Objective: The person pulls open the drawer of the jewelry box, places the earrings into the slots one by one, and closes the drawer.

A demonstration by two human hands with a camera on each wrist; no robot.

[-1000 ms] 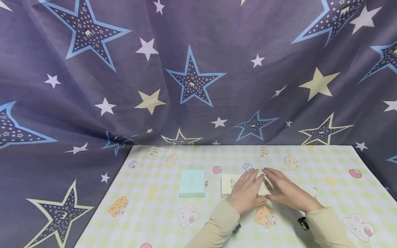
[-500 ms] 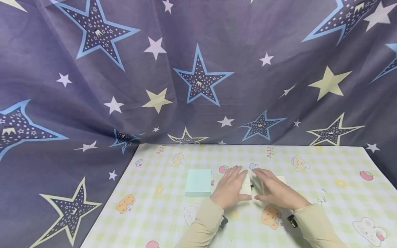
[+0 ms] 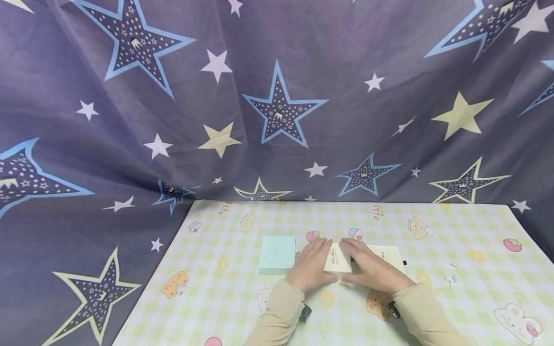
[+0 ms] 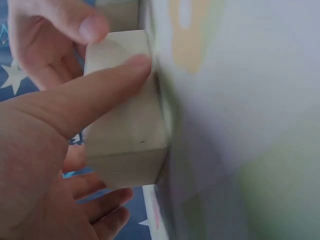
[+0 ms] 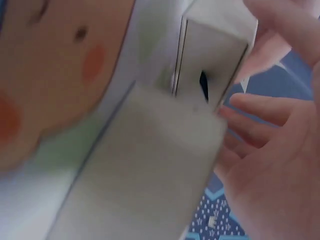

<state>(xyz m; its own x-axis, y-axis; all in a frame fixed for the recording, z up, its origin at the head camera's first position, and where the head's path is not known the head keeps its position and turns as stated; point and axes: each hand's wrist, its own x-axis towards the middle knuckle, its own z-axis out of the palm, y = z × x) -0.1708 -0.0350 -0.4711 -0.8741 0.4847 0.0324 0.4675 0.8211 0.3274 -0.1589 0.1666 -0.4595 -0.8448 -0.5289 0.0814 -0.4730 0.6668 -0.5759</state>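
Box (image 3: 338, 260) clasped in left hand (image 3: 308, 265); right hand (image 3: 373, 265), fingers apart, possibly touching it.

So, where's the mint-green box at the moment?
In the head view, the mint-green box sits on the checked tablecloth, midway across the picture's lower half, with the left cream box, then the right cream box, to its right.

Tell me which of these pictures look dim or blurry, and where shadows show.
Head view: bright and fairly sharp, with a shadow on the tablecloth under the right sleeve; left wrist view: dimmer, the tablecloth's pattern smeared, grey shadow beside the cream box; right wrist view: also dim, the foreground box soft, the printed cartoon face hazy.
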